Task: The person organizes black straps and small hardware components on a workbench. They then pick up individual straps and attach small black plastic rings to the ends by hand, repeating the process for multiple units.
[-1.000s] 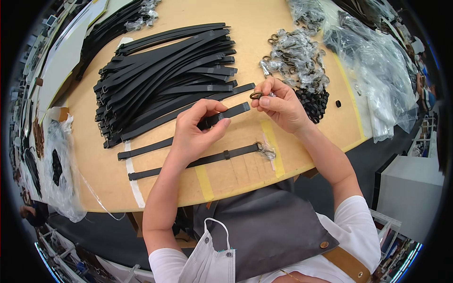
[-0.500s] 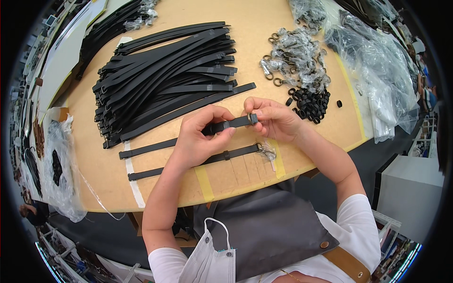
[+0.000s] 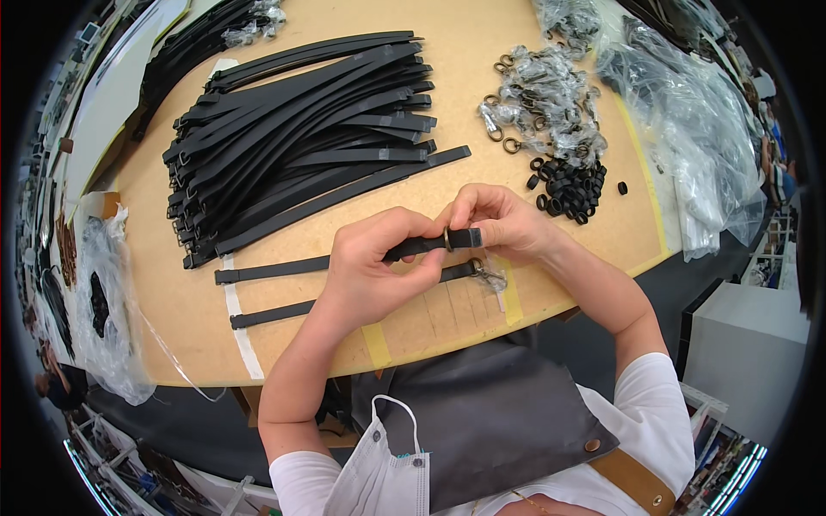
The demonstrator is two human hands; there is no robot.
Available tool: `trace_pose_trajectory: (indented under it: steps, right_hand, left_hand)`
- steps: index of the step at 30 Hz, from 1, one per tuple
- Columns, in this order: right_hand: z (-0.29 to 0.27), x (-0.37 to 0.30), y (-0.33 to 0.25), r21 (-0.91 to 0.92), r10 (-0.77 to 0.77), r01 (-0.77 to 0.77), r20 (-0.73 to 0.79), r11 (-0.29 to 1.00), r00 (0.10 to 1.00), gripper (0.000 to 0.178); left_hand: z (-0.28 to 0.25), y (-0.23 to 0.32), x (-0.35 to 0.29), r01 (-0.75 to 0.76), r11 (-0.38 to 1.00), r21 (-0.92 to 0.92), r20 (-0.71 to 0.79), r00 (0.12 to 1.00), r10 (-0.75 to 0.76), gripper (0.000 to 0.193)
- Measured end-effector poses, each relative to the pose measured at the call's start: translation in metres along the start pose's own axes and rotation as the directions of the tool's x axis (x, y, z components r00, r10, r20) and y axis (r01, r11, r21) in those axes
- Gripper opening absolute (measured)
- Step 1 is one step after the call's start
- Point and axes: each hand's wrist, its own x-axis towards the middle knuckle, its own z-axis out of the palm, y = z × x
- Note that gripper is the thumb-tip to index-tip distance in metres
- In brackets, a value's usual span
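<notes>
A long black strap (image 3: 275, 270) runs from the left across the table into both hands. My left hand (image 3: 370, 258) is closed on it, thumb below and fingers above. Around the strap near its right end sits a brass-coloured ring (image 3: 447, 240), between my two hands. The squared strap tip pokes out past the ring, against the thumb of my right hand (image 3: 508, 225), whose fingers pinch there. Nearer me lies a second black strap (image 3: 275, 315), with a metal clasp (image 3: 492, 275) partly wrapped in clear plastic at its right end. My left hand hides its middle.
A large pile of black straps (image 3: 301, 146) lies beyond my hands. To the far right are plastic-wrapped metal clasps (image 3: 551, 95) and a heap of small black loops (image 3: 572, 189). Clear plastic bags (image 3: 688, 129) cover the right edge; another plastic bag (image 3: 120, 318) hangs at the left.
The ring now sits farther in from the strap's tip, and more of the tip sticks out beyond it. My left hand has shifted slightly right, up to the ring.
</notes>
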Motion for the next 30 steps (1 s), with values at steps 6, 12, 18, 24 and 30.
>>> trace_pose_trajectory:
  steps: [6, 12, 18, 24, 30]
  right_hand:
    - [0.022, -0.001, -0.023, -0.143, 0.203, -0.219, -0.116, 0.965, 0.972, 0.023]
    - [0.029, -0.002, -0.008, -0.422, 0.163, -0.258, -0.248, 0.869, 0.955, 0.018]
    - [0.031, -0.002, -0.023, -0.391, 0.228, -0.345, -0.316, 0.854, 0.921, 0.019]
    - [0.029, -0.002, -0.021, -0.384, 0.233, -0.344, -0.307, 0.856, 0.923, 0.017]
    - [0.029, -0.002, -0.022, -0.387, 0.264, -0.368, -0.296, 0.845, 0.918, 0.013]
  left_hand:
    - [0.006, -0.005, -0.003, -0.060, 0.992, 0.110, 0.030, 0.998, 0.057, 0.018]
    - [0.015, -0.016, -0.006, -0.111, 0.963, 0.245, 0.117, 0.990, 0.085, 0.021]
    - [0.009, -0.009, 0.001, 0.073, 0.979, 0.188, 0.105, 0.990, -0.094, 0.025]
    - [0.008, -0.011, 0.000, 0.093, 0.984, 0.154, 0.159, 0.980, -0.117, 0.021]
    - [0.009, -0.012, 0.000, 0.120, 0.982, 0.144, 0.171, 0.975, -0.144, 0.021]
